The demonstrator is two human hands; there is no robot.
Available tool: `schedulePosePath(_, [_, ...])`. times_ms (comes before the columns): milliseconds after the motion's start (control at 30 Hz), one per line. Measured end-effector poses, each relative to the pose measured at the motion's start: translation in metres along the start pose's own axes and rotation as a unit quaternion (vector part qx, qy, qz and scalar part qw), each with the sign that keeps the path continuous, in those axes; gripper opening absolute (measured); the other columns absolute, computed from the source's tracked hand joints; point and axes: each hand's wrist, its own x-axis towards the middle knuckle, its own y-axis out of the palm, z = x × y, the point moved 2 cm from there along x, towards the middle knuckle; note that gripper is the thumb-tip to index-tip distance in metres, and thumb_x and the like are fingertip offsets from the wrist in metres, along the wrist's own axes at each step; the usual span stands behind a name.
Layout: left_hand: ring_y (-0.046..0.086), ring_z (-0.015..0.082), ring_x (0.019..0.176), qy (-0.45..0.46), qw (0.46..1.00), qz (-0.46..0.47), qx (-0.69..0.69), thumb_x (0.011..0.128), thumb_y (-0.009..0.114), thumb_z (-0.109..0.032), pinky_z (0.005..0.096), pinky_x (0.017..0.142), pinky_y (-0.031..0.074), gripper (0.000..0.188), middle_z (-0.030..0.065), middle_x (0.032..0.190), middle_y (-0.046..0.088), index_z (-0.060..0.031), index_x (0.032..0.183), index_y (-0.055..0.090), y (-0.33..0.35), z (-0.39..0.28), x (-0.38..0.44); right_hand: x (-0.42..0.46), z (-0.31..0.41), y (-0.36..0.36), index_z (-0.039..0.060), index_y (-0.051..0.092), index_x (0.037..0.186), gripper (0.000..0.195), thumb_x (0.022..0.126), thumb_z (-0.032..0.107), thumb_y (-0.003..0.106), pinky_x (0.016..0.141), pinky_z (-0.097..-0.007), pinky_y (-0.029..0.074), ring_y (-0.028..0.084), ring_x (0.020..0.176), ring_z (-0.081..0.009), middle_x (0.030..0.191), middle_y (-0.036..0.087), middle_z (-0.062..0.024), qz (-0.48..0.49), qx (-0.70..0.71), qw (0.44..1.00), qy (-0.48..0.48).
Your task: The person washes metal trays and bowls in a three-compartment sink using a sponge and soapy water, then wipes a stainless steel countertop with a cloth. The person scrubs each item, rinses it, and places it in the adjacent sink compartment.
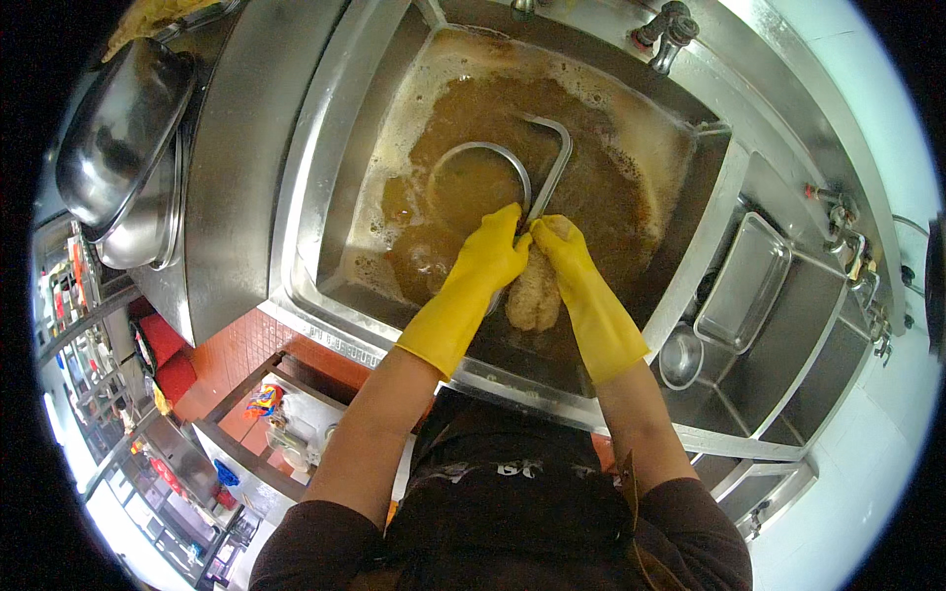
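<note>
Both hands wear yellow rubber gloves and meet over a stainless steel sink [304, 284] of cloudy brown water [606, 185]. My left hand [497, 251] grips the near side of a round metal rim [484, 145], which stands partly above the water; what lies beneath it is hidden. Close beside it, my right hand [567, 247] is closed on a tan scrubbing cloth or sponge [533, 299], which hangs down to the water. A bent metal bar or rim [556, 166] rises from the water and runs down to the hands; which hand holds it is unclear.
On the left, metal pans [122, 137] stand on a steel counter [236, 148]. Faucet handles [669, 33] are on the far ledge. The right-hand basin holds a rectangular tray [744, 284] and a round metal container [681, 356]. A low table [295, 402] with items stands behind at left.
</note>
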Motion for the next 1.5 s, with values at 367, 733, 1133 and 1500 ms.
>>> schedulePosePath(367, [0.059,0.0446,0.122,-0.069,0.911,-0.357,0.196,0.085,0.075,-0.025,0.0481,0.103,0.049,0.066,0.0281,0.129,0.063,0.0011,0.140,0.051,-0.037,0.108,0.038,0.021,-0.023,-0.023,0.0035,0.064,0.112,0.029,0.097,0.026,0.074,0.083,-0.0334,0.051,0.063,0.091,-0.0155,0.102,0.067,-0.0042,-0.012,-0.040,0.999,-0.012])
schedulePosePath(733, [0.061,0.0493,0.118,-0.233,0.970,-0.056,0.049,0.094,0.062,-0.025,0.0541,0.100,0.049,0.053,0.0298,0.126,0.065,-0.0051,0.141,0.050,-0.019,0.094,0.035,-0.018,0.042,0.035,0.0046,0.020,0.162,0.100,0.086,0.025,0.080,0.114,-0.0435,0.038,0.049,0.134,-0.0306,0.148,0.049,-0.0207,-0.086,-0.274,0.857,-0.429])
schedulePosePath(1133, [0.062,0.0418,0.121,-0.193,0.959,0.007,-0.207,0.097,0.060,-0.019,0.0474,0.102,0.047,0.050,0.0235,0.132,0.064,-0.0058,0.144,0.051,0.029,0.123,0.023,0.037,0.034,0.044,0.0041,0.055,0.135,0.055,0.091,0.033,0.072,0.098,-0.0514,0.049,0.056,0.118,-0.0465,0.135,0.058,-0.0264,-0.018,-0.573,0.798,-0.186])
schedulePosePath(1500, [0.062,0.0469,0.116,-0.218,0.961,-0.056,-0.158,0.103,0.047,-0.050,0.0525,0.098,0.047,0.058,0.0288,0.126,0.065,0.0009,0.129,0.059,0.020,0.085,0.026,-0.007,-0.001,0.049,0.0062,0.034,0.155,0.067,0.093,0.011,0.059,0.109,-0.0510,0.043,0.049,0.134,-0.0495,0.145,0.050,-0.0321,0.107,-0.574,0.797,-0.154])
